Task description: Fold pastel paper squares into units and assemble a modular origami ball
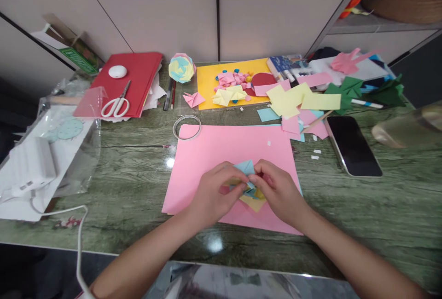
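My left hand [216, 193] and my right hand [276, 188] meet over a large pink sheet [224, 152] on the green table. Both pinch a small folded paper piece [246, 168] made of light blue and yellow paper. The blue tip pokes up between my fingertips, and a yellow corner [253, 204] shows below my hands. Fingers of both hands are curled tight on the folds, hiding most of the piece.
A tape ring [187, 127] lies at the pink sheet's top left. Scissors [117, 102] rest on a red folder [133, 76]. A phone [355, 145] lies to the right. Loose coloured paper squares [297, 101], a yellow board [210, 83] with paper bits and pens sit behind.
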Motion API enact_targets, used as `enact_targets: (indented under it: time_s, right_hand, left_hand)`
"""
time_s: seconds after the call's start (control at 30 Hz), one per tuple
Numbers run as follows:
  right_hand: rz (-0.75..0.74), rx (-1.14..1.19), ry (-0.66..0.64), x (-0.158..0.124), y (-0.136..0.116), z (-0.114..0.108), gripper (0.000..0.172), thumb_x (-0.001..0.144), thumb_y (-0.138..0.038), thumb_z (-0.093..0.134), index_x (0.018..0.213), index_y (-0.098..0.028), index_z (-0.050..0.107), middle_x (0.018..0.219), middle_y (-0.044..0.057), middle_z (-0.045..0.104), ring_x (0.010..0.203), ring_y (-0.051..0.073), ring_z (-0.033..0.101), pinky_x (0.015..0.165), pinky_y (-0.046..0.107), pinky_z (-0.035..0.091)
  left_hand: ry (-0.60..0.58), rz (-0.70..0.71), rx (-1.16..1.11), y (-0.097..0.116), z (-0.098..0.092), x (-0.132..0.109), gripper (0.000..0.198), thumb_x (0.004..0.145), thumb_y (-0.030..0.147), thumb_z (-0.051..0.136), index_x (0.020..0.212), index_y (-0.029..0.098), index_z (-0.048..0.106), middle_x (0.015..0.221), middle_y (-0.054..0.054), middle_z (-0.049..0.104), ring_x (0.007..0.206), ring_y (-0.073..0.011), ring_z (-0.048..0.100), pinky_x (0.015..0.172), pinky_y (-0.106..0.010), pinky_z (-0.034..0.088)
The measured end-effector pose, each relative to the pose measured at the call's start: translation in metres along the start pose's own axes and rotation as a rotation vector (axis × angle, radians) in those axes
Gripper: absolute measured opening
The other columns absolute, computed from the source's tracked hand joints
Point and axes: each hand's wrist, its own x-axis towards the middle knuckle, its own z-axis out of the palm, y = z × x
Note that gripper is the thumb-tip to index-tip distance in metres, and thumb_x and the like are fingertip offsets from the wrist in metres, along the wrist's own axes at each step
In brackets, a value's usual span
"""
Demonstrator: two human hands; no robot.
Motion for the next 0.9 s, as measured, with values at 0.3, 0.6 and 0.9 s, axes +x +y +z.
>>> enact_targets:
  time_s: [0.3, 0.6, 0.9]
  right_hand:
    - [-0.014, 0.141, -0.067, 0.003, -0.004, -0.015, 0.019, 0.084, -0.029, 0.051, 0.068, -0.019, 0.051, 0.067, -0.001, 0.051, 0.063, 0.012, 0.049, 0.058, 0.025, 0.039]
    - [-0.086, 0.009, -0.104, 0.001, -0.004, -0.014, 0.015, 0.084, -0.02, 0.05, 0.071, -0.02, 0.046, 0.069, -0.002, 0.05, 0.064, 0.012, 0.048, 0.058, 0.025, 0.038]
    - [-0.266, -0.239, 0.205, -0.003, -0.007, -0.016, 0.005, 0.08, -0.02, 0.06, 0.082, -0.021, 0.055, 0.074, 0.001, 0.059, 0.071, 0.015, 0.054, 0.067, 0.03, 0.04]
  left_hand:
    - [-0.001, -0.022, -0.115, -0.006, -0.002, 0.0, 0.011, 0.076, 0.012, 0.057, 0.077, 0.02, 0.064, 0.076, -0.003, 0.061, 0.068, -0.0136, 0.055, 0.059, -0.023, 0.043]
    - [-0.059, 0.057, -0.04, -0.009, -0.003, 0.002, 0.011, 0.078, 0.014, 0.055, 0.075, 0.02, 0.065, 0.073, -0.003, 0.06, 0.067, -0.0135, 0.055, 0.059, -0.024, 0.043]
    - [0.02, -0.089, -0.09, -0.009, -0.003, 0.005, 0.005, 0.075, 0.015, 0.061, 0.076, 0.019, 0.063, 0.076, -0.002, 0.065, 0.069, -0.014, 0.057, 0.064, -0.025, 0.043]
